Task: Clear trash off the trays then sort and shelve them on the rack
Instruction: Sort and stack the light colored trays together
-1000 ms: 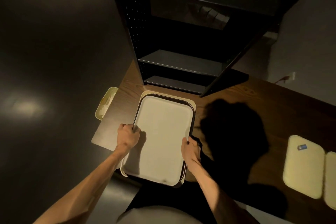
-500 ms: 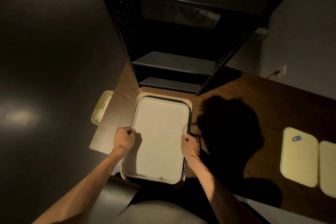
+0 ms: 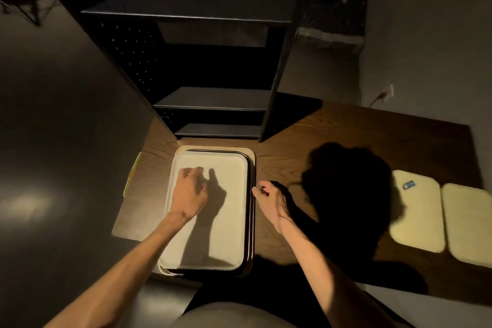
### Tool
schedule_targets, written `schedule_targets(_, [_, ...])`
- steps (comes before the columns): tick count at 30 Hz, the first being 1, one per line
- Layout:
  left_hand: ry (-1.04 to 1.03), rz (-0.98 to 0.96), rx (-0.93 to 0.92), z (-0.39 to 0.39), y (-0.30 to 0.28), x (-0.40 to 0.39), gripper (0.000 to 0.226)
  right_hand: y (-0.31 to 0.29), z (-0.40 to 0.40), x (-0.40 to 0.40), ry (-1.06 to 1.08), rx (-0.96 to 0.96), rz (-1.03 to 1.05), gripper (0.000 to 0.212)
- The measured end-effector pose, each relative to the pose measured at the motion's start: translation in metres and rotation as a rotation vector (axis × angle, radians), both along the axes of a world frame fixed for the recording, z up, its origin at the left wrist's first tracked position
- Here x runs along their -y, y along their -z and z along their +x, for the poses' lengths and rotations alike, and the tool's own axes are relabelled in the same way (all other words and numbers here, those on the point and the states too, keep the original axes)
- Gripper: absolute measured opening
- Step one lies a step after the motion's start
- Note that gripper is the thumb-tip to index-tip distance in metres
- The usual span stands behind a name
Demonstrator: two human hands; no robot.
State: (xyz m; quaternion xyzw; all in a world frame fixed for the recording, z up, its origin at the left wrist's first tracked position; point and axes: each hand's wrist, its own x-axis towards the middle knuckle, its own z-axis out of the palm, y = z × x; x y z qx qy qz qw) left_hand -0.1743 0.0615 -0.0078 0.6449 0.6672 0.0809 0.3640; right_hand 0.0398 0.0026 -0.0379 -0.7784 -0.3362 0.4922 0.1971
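A stack of trays [image 3: 229, 168] lies on the wooden table [image 3: 332, 136] in front of the dark rack [image 3: 213, 98]; the top one is white, with a dark tray and a cream tray under it. My left hand [image 3: 190, 192] hovers over the top tray with fingers spread, holding nothing. My right hand [image 3: 271, 201] is just off the stack's right edge, fingers loosely apart, empty. Two pale yellow trays [image 3: 418, 221] [image 3: 471, 226] lie at the right; a small blue piece of trash [image 3: 409, 185] sits on the nearer one.
The rack has several bare shelves, the lowest one level with the table behind the stack. A yellowish tray or bin [image 3: 132, 178] sticks out past the table's left edge. A wall socket [image 3: 389, 92] with a cord is at the back right.
Both hands have let go of the tray stack's sides. My left hand has moved in over the top tray; my right hand has drawn a little to the right. The camera has tilted up.
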Motion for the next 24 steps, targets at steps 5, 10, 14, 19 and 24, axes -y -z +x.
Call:
schedule_targets(5, [0.095, -0.03, 0.129, 0.083, -0.025, 0.003, 0.04, -0.018, 0.06, 0.013, 0.085, -0.113, 0.093, 0.041])
schedule_targets(10, [0.156, -0.093, 0.193, 0.161, -0.035, 0.016, 0.038, -0.026, 0.136, 0.034, 0.129, -0.131, 0.128, 0.04])
schedule_targets(14, [0.181, -0.169, 0.224, 0.216, -0.034, 0.029, 0.035, -0.027, 0.201, 0.06, 0.231, -0.134, 0.137, 0.035])
schedule_targets(19, [0.261, -0.262, 0.221, 0.286, -0.025, 0.048, 0.026, -0.01, 0.276, 0.105, 0.442, -0.105, 0.125, 0.027])
schedule_targets(24, [0.328, -0.362, 0.188, 0.355, -0.011, 0.074, 0.026, 0.001, 0.343, 0.156, 0.635, -0.071, 0.055, 0.022])
